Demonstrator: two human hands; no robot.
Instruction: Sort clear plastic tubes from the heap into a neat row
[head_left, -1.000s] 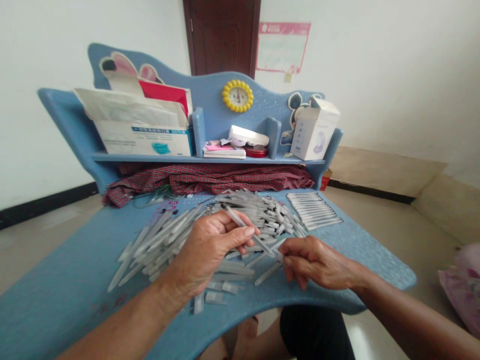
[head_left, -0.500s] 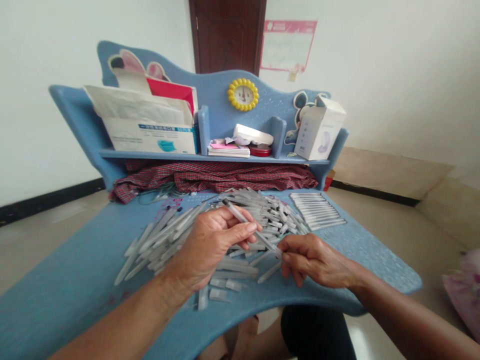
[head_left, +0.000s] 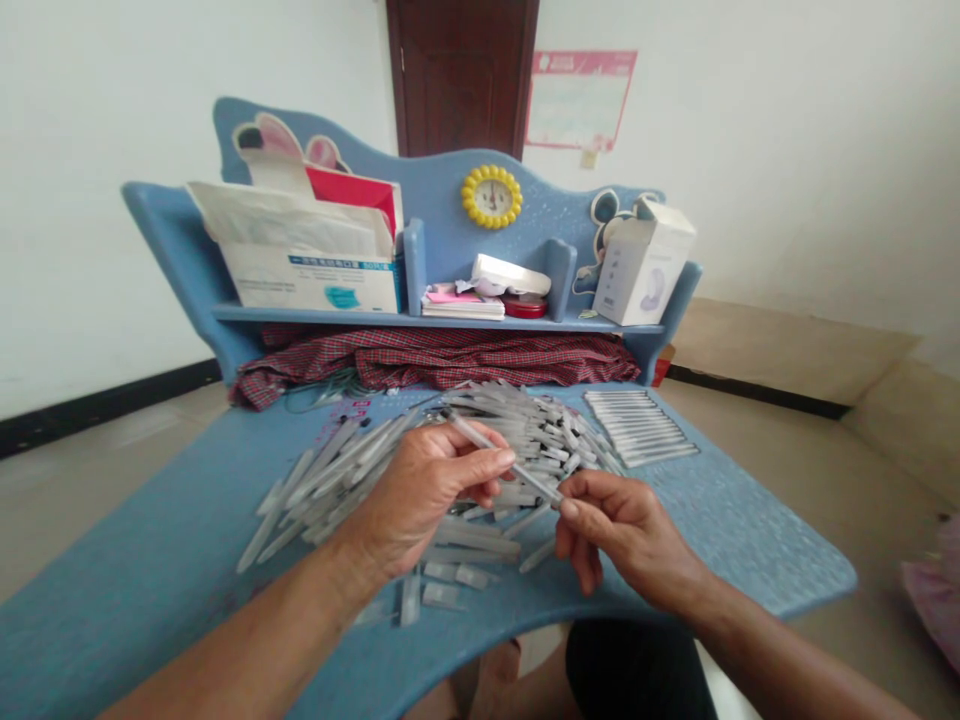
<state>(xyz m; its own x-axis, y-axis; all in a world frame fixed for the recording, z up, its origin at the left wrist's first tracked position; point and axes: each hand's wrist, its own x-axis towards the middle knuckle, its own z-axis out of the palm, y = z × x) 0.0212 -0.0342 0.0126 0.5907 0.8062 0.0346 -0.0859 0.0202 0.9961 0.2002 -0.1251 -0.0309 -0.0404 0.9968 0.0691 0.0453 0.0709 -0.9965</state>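
- Labels: the white cardboard mask box (head_left: 319,285) on the blue plastic shelf (head_left: 300,314), far left, has a blue band and a blue face-mask picture; its small print is too blurred to read.
- Containers: the mask box holds papers and a red folder (head_left: 352,195). A white cardboard box (head_left: 641,270) stands far right on the shelf, its lettering unreadable.
- Desk: on the blue speckled desk (head_left: 142,570), a heap of translucent plastic tubes (head_left: 525,425) lies centre; a neat row of tubes (head_left: 637,428) lies far right.
- Grips: left hand (head_left: 427,500) closed around one slim translucent plastic tube (head_left: 487,445); right hand (head_left: 622,530) pinches its near end.
- Change from earlier frame: right hand turned, thumb now uppermost; view sits slightly further left.
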